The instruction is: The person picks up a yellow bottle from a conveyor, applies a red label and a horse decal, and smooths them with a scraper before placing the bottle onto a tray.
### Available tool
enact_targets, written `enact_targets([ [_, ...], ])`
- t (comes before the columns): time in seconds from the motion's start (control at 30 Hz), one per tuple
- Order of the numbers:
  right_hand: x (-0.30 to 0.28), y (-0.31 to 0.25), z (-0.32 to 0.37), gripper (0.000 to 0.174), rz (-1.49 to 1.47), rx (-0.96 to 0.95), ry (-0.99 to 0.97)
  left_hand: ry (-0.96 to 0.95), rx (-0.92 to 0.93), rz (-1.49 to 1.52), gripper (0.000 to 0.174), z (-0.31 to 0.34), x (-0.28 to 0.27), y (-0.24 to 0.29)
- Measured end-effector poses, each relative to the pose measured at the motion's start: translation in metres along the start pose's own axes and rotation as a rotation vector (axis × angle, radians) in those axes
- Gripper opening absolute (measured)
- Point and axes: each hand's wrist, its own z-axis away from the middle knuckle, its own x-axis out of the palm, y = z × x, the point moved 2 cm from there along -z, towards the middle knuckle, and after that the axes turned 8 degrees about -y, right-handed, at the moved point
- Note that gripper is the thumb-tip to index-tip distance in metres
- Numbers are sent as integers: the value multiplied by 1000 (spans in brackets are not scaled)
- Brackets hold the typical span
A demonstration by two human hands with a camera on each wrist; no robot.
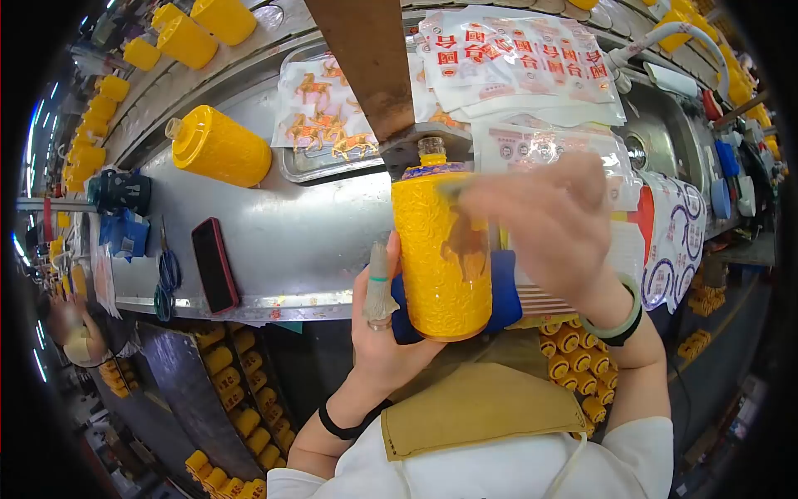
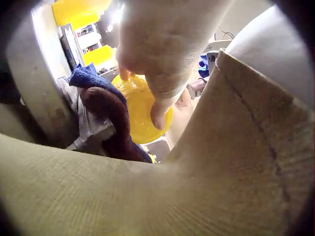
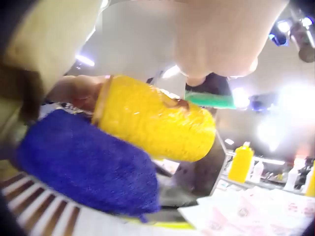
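My left hand (image 1: 381, 345) grips a yellow bottle (image 1: 440, 258) near its base, from the left side. Embossed patterns cover the bottle; its clear glass neck points away from me, and a brown horse decal (image 1: 465, 245) lies on its side. A pale wrap with a green band (image 1: 378, 283) covers one left finger. Blurred in the head view, my right hand (image 1: 553, 220) is over the bottle's upper right side. In the right wrist view it pinches a dark flat scraper with a green edge (image 3: 210, 100), right at the bottle's surface. A blue towel (image 3: 93, 164) lies beneath the bottle.
Another yellow bottle (image 1: 220, 150) lies on the metal worktop at left, near a phone (image 1: 214, 266) and scissors (image 1: 168, 270). Horse decal sheets (image 1: 320, 116) lie in a tray behind. Red-printed sheets (image 1: 515, 62) and a sink (image 1: 657, 133) are at right. A brown post (image 1: 366, 66) rises behind the neck.
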Motion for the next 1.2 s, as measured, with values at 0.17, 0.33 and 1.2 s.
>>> enact_targets([
  [0.17, 6, -48, 34, 26, -253, -478, -65, -30, -79, 165, 106, 1, 5, -11],
  [0.33, 5, 2, 17, 24, -105, -96, -5, -132, -134, 181, 108, 6, 0, -19],
  [1.2, 7, -17, 2, 27, 120, -164, -70, -9, -75, 100, 113, 7, -2, 4],
])
